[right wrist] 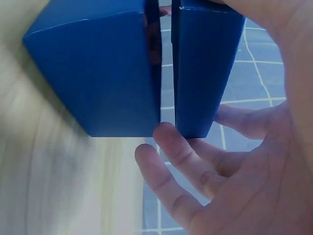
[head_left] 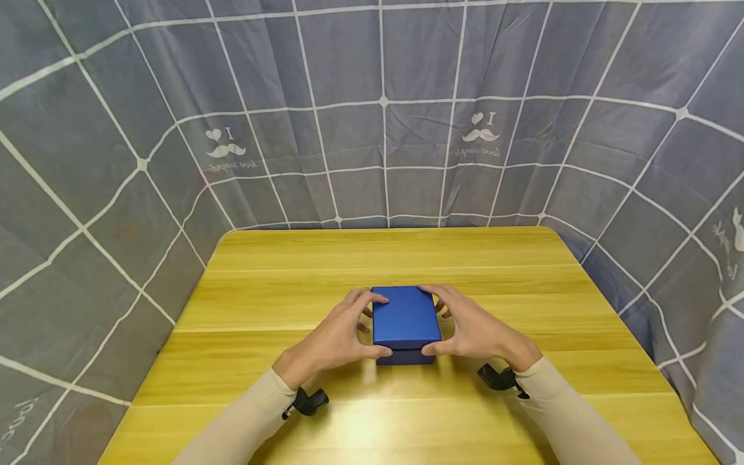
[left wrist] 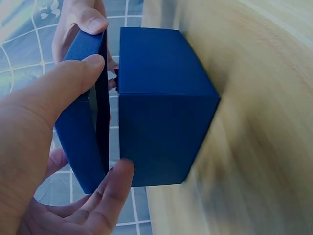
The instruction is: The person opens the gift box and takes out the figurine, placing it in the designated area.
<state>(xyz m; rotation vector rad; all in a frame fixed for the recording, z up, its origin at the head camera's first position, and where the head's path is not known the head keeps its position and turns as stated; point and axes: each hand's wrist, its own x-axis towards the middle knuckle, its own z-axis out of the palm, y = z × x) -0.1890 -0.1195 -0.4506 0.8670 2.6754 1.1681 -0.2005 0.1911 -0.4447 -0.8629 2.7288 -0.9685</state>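
Left wrist — lid (left wrist: 78,139) apart from box (left wrist: 166,137)

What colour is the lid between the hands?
Blue: the lid shows best in the head view, where its whole top faces the camera.

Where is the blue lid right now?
In the head view, the blue lid is slightly right of centre, between the left grip and right grip, held just above the blue box.
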